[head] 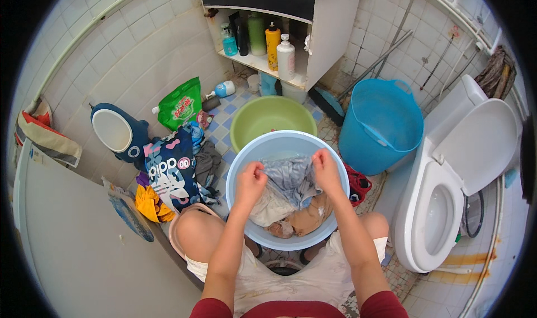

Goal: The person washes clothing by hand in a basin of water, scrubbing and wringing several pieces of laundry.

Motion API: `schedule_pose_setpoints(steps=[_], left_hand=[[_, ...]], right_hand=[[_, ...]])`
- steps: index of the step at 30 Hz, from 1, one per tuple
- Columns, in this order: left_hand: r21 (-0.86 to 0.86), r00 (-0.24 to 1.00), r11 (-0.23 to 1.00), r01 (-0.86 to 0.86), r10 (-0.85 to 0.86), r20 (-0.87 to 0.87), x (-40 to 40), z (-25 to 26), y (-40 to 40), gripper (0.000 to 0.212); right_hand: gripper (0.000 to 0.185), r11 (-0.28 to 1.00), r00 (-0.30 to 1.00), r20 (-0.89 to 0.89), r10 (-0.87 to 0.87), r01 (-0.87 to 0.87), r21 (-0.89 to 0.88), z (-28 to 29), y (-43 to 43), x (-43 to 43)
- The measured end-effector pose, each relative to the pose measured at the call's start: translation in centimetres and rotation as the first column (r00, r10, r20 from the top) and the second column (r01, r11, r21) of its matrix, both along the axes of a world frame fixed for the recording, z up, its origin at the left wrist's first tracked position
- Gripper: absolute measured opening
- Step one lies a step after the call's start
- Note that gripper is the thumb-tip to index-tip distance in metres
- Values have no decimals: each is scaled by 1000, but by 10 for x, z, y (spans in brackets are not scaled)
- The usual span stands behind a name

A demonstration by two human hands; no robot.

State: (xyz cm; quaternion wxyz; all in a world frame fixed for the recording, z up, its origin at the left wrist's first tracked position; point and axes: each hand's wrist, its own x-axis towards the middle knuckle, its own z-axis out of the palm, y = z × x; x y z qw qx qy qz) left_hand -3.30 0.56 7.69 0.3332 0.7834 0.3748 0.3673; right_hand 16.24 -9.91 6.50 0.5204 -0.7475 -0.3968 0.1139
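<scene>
A light blue plastic basin [287, 243] stands between my knees with wet laundry in it. My left hand [251, 181] pinches one edge of a grey-blue wet garment [289, 177], and my right hand [326, 171] grips its other side. The cloth hangs stretched between them, its lower part resting among the other laundry. Below it lie a cream cloth [270, 207] at the left and a tan-brown garment [310, 217] at the right. Some water shows at the far side of the basin. How the grey-blue garment is cut cannot be made out.
Behind stands a green basin [272, 108]. At left lie a clothes pile [170, 167] and a green detergent pouch [180, 104]. A tall blue tub [373, 150] and a toilet [436, 217] flank the right. Bottles [286, 58] fill the open cabinet [331, 37].
</scene>
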Motion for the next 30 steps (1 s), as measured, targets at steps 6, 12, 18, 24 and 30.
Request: schedule_pose_setpoints(steps=[6,12,18,24,30], left_hand=[[4,966,997,-82,78,245,-14,24,24,18],[23,986,994,-106,102,133,-5,-7,16,13],[7,997,998,-55,55,-48,-6,-34,20,15],[-113,975,971,213,-219,-45,-3,-13,2,19],[-73,939,959,273,-282,-198,-15,0,10,23]], right_hand=[[16,894,978,-207,-24,113,434,35,-11,26],[16,993,980,197,-26,48,-106,17,-21,25],[16,893,976,206,67,33,-448,6,-27,22],[15,995,981,-171,93,-96,-12,46,-19,16],[15,841,958,-219,186,-40,539,97,-25,-5]])
